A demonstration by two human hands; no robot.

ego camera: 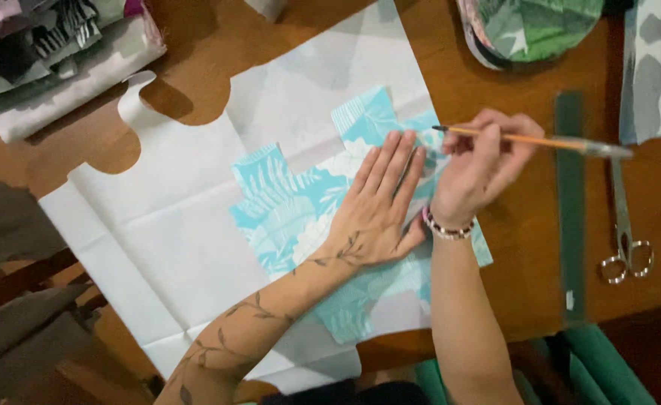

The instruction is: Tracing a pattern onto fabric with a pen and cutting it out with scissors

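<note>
My left hand (379, 202) lies flat, fingers together, on a light-blue leaf-print fabric piece (281, 214) with a stepped outline. The fabric rests on a large white sheet (173, 247) with curved cut-outs along its far edge. My right hand (484, 161) holds an orange pen (540, 141) by its shaft. The pen's dark tip meets the fabric just beyond my left fingertips. A beaded bracelet (448, 227) circles my right wrist.
A dark green ruler (570, 217) and metal scissors (624, 225) lie on the brown wooden table (525, 270) to the right. Folded patterned fabrics (60, 45) sit far left; a green leaf-print bundle (533, 30) and grey spotted cloth (660, 67) lie far right.
</note>
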